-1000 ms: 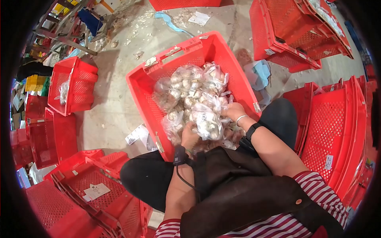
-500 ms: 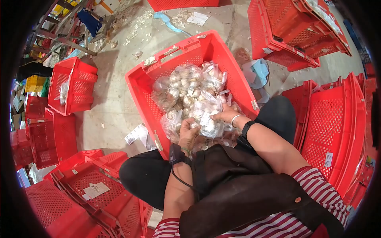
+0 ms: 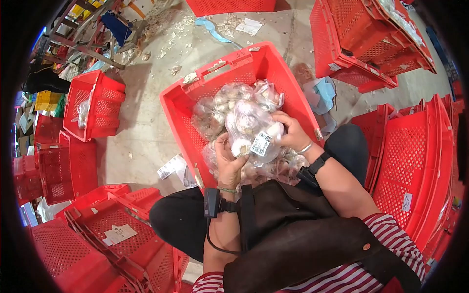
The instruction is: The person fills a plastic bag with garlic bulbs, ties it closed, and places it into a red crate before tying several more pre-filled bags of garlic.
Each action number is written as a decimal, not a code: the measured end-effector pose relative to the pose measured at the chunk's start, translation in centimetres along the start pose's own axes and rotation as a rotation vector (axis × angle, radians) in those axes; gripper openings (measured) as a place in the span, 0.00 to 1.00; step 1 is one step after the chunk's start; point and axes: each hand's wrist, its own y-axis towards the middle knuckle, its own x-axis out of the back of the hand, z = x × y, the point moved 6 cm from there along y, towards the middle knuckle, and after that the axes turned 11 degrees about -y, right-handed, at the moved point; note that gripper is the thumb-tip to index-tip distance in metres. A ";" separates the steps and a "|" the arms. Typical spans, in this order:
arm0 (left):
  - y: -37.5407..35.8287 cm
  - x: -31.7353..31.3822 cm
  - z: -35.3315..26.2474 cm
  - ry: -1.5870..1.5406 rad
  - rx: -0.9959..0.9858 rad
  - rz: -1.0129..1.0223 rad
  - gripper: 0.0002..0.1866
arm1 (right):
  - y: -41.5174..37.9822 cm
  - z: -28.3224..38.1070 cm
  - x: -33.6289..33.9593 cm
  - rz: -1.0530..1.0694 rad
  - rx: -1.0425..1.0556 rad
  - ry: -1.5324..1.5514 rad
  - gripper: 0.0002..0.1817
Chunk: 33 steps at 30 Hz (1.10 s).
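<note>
Between my two hands is a clear plastic bag of garlic bulbs [image 3: 245, 119], raised over the red crate [image 3: 172, 108]. A white printed label [image 3: 260, 144] on the bag faces up. My left hand [image 3: 229, 158] is closed on the bag's near left side, thumb by a bulb. On the right side, my right hand [image 3: 292, 133] grips the bag with curled fingers. More bagged garlic [image 3: 207, 119] lies in the crate beneath and around it. The held bag hides part of those bags.
A smaller red crate [image 3: 105, 105] stands at left, with stacked red crates [image 3: 415, 151] at right and more crates [image 3: 112, 219] at lower left. Blue cloth-like scraps [image 3: 323, 93], paper [image 3: 249, 26] and garlic skins litter the floor.
A bag of garlic has been lifted from among the others toward me, its label now plainly visible. Both hands have closed around its sides. The view has shifted slightly.
</note>
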 end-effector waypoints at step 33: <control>-1.4 9.1 8.4 -0.516 0.556 -0.579 0.14 | -3.1 -2.2 0.2 -0.197 -0.931 1.031 0.05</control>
